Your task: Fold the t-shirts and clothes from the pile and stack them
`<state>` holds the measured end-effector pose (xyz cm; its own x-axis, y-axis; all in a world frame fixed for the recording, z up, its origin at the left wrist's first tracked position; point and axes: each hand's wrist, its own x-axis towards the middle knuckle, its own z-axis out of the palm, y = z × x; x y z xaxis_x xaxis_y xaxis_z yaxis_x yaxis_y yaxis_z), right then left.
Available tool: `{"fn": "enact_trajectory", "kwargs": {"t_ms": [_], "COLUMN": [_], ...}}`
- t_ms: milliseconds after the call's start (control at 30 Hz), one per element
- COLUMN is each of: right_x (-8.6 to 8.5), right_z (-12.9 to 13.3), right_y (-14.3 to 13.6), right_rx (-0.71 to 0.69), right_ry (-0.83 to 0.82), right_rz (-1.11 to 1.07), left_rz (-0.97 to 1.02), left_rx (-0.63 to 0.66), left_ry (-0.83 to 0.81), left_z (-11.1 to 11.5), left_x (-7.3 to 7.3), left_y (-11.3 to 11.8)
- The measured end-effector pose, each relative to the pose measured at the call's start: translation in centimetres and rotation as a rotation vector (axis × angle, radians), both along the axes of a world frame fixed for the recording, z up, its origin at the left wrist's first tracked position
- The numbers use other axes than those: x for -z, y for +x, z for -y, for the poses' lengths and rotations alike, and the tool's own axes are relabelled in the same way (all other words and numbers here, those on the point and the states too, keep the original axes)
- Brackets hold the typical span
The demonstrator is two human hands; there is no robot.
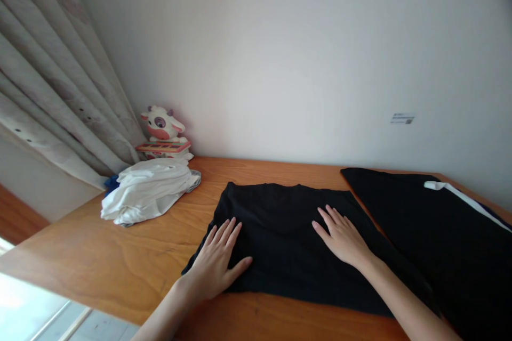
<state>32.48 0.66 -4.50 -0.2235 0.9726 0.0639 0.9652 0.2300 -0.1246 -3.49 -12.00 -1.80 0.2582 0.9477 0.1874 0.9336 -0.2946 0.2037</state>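
A black cloth [280,245] is spread on the wooden table in front of me. On its left part rests my left hand [214,264], palm down, thumb held apart from the fingers. My right hand [342,237] lies on the upper right part of the same cloth, fingers spread. Neither hand grips anything. To the right is another black cloth [432,234], with a white strip [468,197] running across its top.
White crumpled clothes [148,189] lie at the table's [100,261] back left, with a bit of blue fabric behind. A cow toy with a keyboard [164,133] stands by the curtain [60,74]. The wall [280,64] rises behind the table.
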Motion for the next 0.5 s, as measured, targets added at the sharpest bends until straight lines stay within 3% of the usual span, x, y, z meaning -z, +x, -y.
{"fn": "enact_trajectory", "kwargs": {"t_ms": [133,300,400,500], "right_x": [-1.6,-2.6,-2.2,-1.5], "right_z": [-2.0,-6.1,-8.1,-9.2], "right_y": [0.9,1.9,1.9,1.7], "right_rx": [0.061,0.333,0.442,0.442], "right_ry": [0.097,0.180,0.173,0.152], "right_rz": [-0.047,-0.088,-0.107,-0.128], "left_rz": [0.088,0.094,0.071,0.073], "left_rx": [-0.121,-0.277,-0.333,-0.404], "left_ry": [-0.032,-0.050,-0.131,-0.128], "left_z": [-1.9,-8.0,-11.1,-12.6], "left_x": [-1.6,-3.1,-2.7,-1.3], "left_y": [-0.5,1.1,3.5,5.7]}}
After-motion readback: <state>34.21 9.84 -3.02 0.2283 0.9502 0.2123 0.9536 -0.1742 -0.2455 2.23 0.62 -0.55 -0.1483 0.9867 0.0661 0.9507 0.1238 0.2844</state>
